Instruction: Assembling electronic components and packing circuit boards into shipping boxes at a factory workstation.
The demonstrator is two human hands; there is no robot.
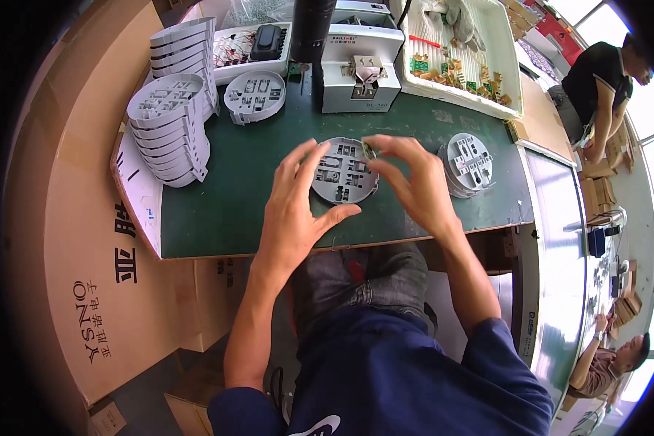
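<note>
A round grey plastic housing (330, 190) with rows of recesses lies on the green worktop in front of me. My left hand (292, 200) is beside its left edge, fingers stretched and thumb apart below; whether it touches the rim I cannot tell. Over the housing's right edge, my right hand (413, 171) pinches a small green circuit board (369, 150) between thumb and fingers. Part of the board is hidden by the fingertips.
Stacks of grey housings (168, 138) stand at the left, with a single housing (255, 97) beside them. Another short stack (469, 163) sits right. Behind are a grey machine (362, 80), a dark post (312, 29) and a white tray (479, 107) of small boards. Two people work at right.
</note>
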